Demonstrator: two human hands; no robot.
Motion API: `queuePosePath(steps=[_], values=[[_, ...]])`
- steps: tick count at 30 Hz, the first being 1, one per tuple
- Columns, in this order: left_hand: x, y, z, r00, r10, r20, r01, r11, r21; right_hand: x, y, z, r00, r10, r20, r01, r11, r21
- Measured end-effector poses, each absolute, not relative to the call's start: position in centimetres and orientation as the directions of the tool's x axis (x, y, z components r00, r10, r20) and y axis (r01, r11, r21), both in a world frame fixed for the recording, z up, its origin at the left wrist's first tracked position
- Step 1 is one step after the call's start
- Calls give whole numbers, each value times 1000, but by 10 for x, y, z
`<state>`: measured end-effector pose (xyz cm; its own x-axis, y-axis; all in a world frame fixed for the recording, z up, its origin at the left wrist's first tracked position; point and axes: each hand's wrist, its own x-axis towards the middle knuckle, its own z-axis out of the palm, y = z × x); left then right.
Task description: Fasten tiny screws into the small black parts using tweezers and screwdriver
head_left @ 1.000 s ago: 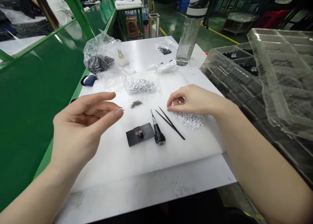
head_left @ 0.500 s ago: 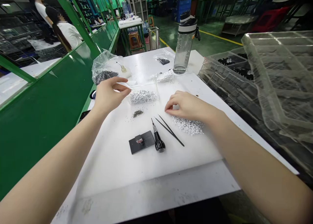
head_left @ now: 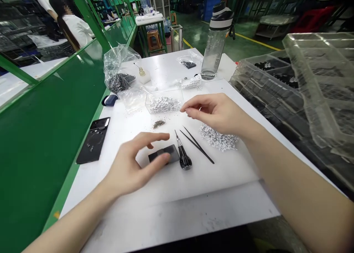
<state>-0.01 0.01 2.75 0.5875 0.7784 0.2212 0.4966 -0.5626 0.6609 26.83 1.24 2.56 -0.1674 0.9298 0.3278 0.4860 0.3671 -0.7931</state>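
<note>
Bright, even overhead light fills the scene, leaving only faint, soft shadows beneath the left hand (head_left: 132,164) and right hand (head_left: 218,113) on the white surface (head_left: 221,172). Glare streaks the glossy green panel (head_left: 47,135) and clear plastic trays (head_left: 318,98). Wide-angle distortion bends the frame's edges, and the left hand looks slightly blurred.

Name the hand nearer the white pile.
Right hand, hovering over the far edge of the white pile; left hand is farther off, over the black plate, on the other side of the tweezers.
</note>
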Motion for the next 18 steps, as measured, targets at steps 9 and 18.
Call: queuePosePath(steps=[9,18], values=[[-7,0,5,623,758,191,439,-541,718,248,2,25,-244,933,265,259,326,-909],[-5,0,4,571,808,145,435,-447,781,221,-9,13,-474,715,514,239,666,-707]])
